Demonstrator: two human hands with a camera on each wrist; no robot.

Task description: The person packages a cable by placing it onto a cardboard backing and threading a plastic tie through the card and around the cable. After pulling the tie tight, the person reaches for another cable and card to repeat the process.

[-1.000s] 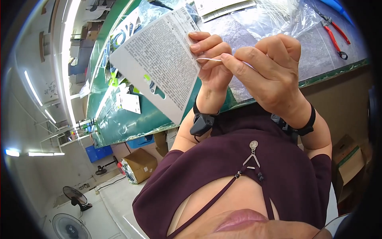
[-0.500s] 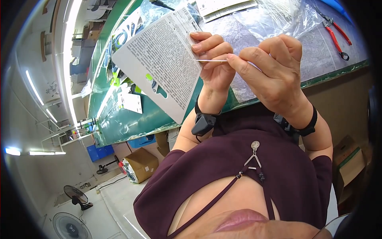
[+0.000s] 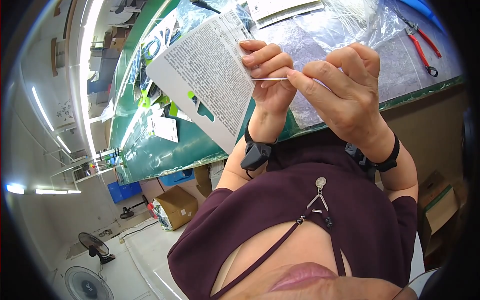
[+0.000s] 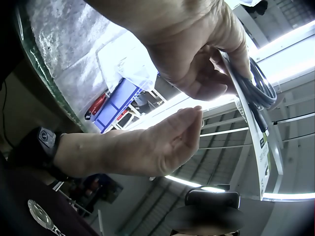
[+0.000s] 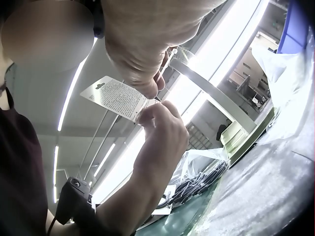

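Note:
A white printed card (image 3: 210, 75) with a cut-out hanging slot is gripped at its edge by my left hand (image 3: 270, 75), fingers curled at its right side. In the left wrist view a coiled dark cable (image 4: 261, 91) lies against the card's other face. My right hand (image 3: 345, 92) pinches a thin white strip (image 3: 270, 78) between thumb and forefinger; it runs to the card's edge by the left fingers. The right wrist view has both hands close together beside the card (image 5: 115, 98).
Red-handled pliers (image 3: 422, 50) and a clear bag of white ties (image 3: 350, 20) lie on the table at the right. Blue cables (image 3: 150, 50) and a small white card (image 3: 165, 128) are on the green surface (image 3: 145, 160) at the left.
The card has tilted, its slotted end shifting slightly right. The white strip, bowed a second ago, is now straight. Both hands have moved very little.

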